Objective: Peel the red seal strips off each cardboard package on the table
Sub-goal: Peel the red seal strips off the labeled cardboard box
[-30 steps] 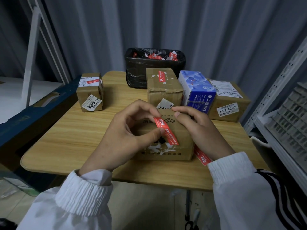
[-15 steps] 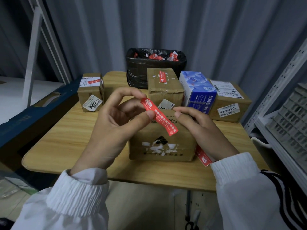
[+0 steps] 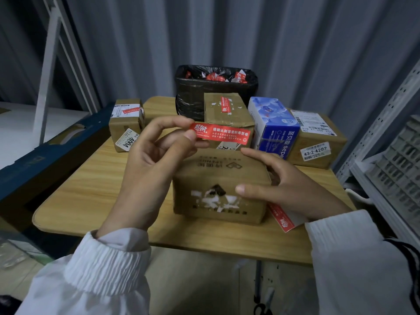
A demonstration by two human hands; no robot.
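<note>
My left hand (image 3: 154,155) pinches one end of a red seal strip (image 3: 223,134) and holds it level in the air, free of the box. Below it a cardboard package (image 3: 218,178) stands near the table's front edge, with torn white patches on its near face. My right hand (image 3: 279,187) grips that package's right side, thumb on the front face. Another red strip (image 3: 280,218) shows at the package's lower right, under my right wrist. Two more packages carry red strips: one at the back centre (image 3: 227,110), one at the back left (image 3: 126,123).
A black-lined bin (image 3: 200,92) holding several peeled red strips stands at the back of the wooden table (image 3: 91,189). A blue carton (image 3: 275,128) and a labelled brown box (image 3: 318,142) sit at the right. Metal shelving (image 3: 391,142) flanks the right side, a dark blue box edge the left.
My left hand has pulled the red strip wholly off the near package and lifted it up and level. My right hand has slid from the top edge to the package's right side.
</note>
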